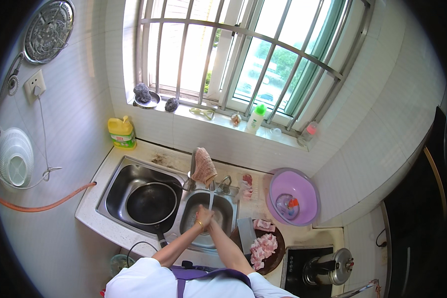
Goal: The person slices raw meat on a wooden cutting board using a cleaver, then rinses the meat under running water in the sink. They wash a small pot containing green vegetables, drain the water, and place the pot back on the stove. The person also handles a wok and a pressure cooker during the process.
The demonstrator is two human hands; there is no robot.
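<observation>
Both of my hands are pressed together over the small right sink basin (225,208), beneath a running stream of water (211,199). My left hand (200,214) comes in from the left, with a gold-coloured bangle at its wrist. Against it lies my right hand (208,219), its fingers partly hidden by the overlap. No object shows between them. The water falls from the faucet (191,180), which has a pinkish-brown cloth (204,165) draped over it. A second, small curved tap (225,182) stands at the basin's back right corner.
A frying pan (151,203) sits in the left basin (115,197). To the right, a cleaver (246,234) and sliced raw meat (263,247) lie on a round cutting board (277,257). Beyond are a purple basin (313,197), a pressure cooker (335,266) and a yellow detergent jug (121,132).
</observation>
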